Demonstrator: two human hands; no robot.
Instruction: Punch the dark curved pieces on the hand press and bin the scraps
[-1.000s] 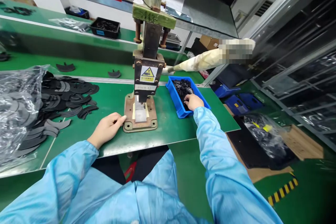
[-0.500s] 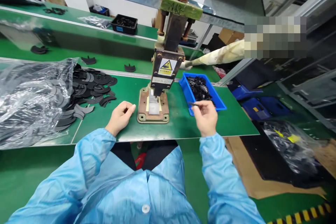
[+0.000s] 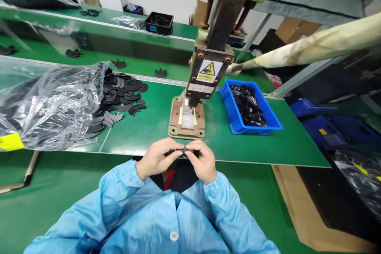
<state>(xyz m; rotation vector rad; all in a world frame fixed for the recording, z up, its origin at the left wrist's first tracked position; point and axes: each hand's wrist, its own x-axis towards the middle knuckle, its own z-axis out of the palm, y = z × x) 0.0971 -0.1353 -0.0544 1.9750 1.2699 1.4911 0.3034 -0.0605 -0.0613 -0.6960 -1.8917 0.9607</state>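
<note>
My left hand point(image 3: 159, 156) and my right hand point(image 3: 203, 159) meet just in front of the press at the table's front edge. Between their fingertips they pinch a small dark strip point(image 3: 185, 150), mostly covered by the fingers. Behind them stands the hand press point(image 3: 205, 71), its ram above a pale block point(image 3: 187, 119) on the base plate point(image 3: 173, 121). To the right, a blue bin point(image 3: 236, 127) holds many small black parts point(image 3: 248, 105). On the left, curved black pieces point(image 3: 127, 91) spill from a clear plastic bag point(image 3: 62, 107).
The press lever point(image 3: 309, 43) reaches out to the upper right. A raised ledge behind carries single curved pieces point(image 3: 160, 73) and a black bin point(image 3: 159, 23). Cardboard point(image 3: 315, 214) and blue crates point(image 3: 321, 131) lie beyond the table's right end.
My right hand has moved left from the blue bin, carrying a small dark piece. My left hand has come right, and both now pinch the piece together. The camera view has shifted.
</note>
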